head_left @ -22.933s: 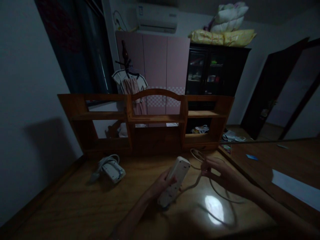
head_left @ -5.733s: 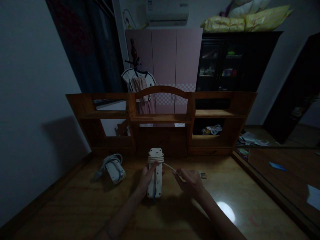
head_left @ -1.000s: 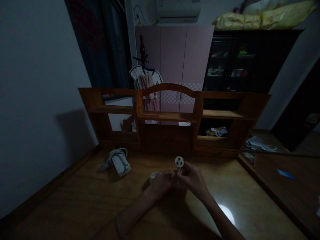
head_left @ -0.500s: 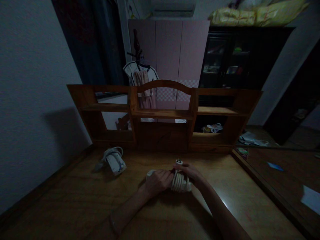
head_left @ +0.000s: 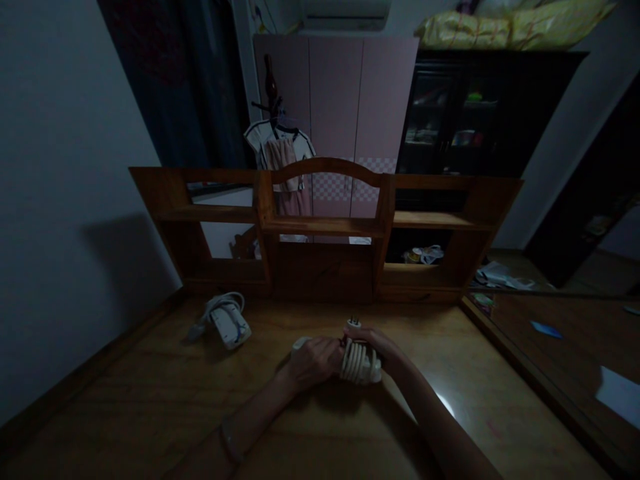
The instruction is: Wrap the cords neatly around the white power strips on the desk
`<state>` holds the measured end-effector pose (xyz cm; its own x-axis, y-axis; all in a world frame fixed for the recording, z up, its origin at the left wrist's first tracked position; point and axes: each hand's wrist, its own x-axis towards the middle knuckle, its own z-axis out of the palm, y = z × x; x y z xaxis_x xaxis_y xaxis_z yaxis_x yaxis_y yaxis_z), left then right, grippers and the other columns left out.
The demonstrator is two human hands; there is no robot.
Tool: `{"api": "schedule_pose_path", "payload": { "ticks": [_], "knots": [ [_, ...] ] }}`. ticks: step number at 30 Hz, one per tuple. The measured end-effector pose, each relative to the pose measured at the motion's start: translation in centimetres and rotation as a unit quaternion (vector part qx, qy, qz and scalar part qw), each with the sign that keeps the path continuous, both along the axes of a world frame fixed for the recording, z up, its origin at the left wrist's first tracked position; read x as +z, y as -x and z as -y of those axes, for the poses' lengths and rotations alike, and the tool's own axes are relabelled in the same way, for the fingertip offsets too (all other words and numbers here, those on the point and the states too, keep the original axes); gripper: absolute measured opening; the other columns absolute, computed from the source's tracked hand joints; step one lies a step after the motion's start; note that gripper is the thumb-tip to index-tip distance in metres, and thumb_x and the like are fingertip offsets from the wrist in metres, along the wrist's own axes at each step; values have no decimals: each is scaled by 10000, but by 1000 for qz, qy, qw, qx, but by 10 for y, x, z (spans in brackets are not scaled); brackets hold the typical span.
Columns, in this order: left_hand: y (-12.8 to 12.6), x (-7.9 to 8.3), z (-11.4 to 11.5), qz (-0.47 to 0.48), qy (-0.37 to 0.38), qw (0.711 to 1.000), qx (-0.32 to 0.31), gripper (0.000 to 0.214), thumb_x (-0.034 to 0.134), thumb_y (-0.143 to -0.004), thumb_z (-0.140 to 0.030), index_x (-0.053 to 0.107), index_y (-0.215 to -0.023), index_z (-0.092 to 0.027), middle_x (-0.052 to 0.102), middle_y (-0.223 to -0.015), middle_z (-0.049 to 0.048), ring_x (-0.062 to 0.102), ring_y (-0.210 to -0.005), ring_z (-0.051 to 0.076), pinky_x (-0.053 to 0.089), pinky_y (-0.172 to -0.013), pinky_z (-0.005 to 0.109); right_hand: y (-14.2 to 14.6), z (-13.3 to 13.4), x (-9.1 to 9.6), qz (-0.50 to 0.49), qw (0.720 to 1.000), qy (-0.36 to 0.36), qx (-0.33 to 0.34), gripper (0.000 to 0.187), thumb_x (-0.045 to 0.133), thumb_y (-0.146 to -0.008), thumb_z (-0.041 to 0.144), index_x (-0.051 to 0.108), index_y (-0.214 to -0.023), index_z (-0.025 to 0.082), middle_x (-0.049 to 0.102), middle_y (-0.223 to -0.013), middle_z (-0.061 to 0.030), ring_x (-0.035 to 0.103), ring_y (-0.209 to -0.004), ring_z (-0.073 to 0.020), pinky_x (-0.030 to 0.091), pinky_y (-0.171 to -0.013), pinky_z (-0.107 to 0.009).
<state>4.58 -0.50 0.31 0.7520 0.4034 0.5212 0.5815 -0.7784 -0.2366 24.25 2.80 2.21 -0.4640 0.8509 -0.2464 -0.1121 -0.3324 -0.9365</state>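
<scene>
A white power strip (head_left: 359,361) lies crosswise in front of me on the wooden desk (head_left: 150,413), with its cord wound round it in tight coils. My left hand (head_left: 314,361) is closed round the strip's left end. My right hand (head_left: 376,341) grips the right end from behind, fingers over the coils. The cord's plug (head_left: 353,325) sticks up from between my hands, prongs upward.
A second white power strip (head_left: 227,325) with its cord bundled lies at the desk's back left. A wooden shelf unit (head_left: 325,230) stands along the desk's far edge. A dark lower surface (head_left: 565,333) with blue and white papers adjoins on the right.
Over the last second the plug, held up facing me, was brought down against the wound coils. Both hands settled on the strip's ends and the bundle shifted slightly lower.
</scene>
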Motion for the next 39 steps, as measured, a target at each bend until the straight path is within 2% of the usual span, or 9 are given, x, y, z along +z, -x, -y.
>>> {"api": "schedule_pose_path", "payload": {
  "ticks": [6,12,20,28,34,39],
  "knots": [
    [0,-1,0,17,5,1000,0,98,374,-915,-141,454,-972,-142,610,-821,60,623,-778,178,524,-712,319,1,1,-3,-25,999,6,38,318,716,-715,423,643,-810,129,627,-744,-23,558,-650,-125,421,-617,-246],
    [0,-2,1,16,4,1000,-19,128,387,-923,-179,460,-1019,-138,619,-805,56,630,-749,171,529,-697,309,-2,-5,-15,-28,998,-10,50,272,708,-727,363,660,-839,120,626,-756,-22,547,-655,-118,410,-613,-235],
    [-1,-6,0,-6,-22,999,-24,151,391,-925,-178,491,-1026,-126,631,-862,78,637,-813,178,530,-746,327,-6,-8,-21,-38,996,-4,80,276,765,-670,320,655,-824,120,627,-777,-20,555,-672,-123,417,-663,-254],
    [4,-11,-1,-41,-49,998,-15,206,432,-914,-194,483,-1106,-140,633,-917,85,630,-806,182,534,-708,323,-3,-10,-23,-44,994,2,99,293,783,-620,298,643,-808,123,619,-761,-14,563,-689,-131,422,-693,-261],
    [-1,-3,3,-20,-14,1000,-13,193,409,-928,-206,488,-1078,-114,634,-872,91,634,-812,189,531,-739,339,-5,-11,-23,-38,997,-11,73,248,768,-630,296,641,-771,136,613,-734,-3,542,-654,-120,412,-640,-244],
    [-4,5,8,11,22,999,-36,196,420,-935,-244,485,-1052,-100,642,-876,93,636,-816,191,532,-755,338,-7,-12,-26,-15,998,-16,56,242,765,-625,300,645,-709,109,595,-656,-5,512,-579,-108,382,-565,-234]
  ]
}}
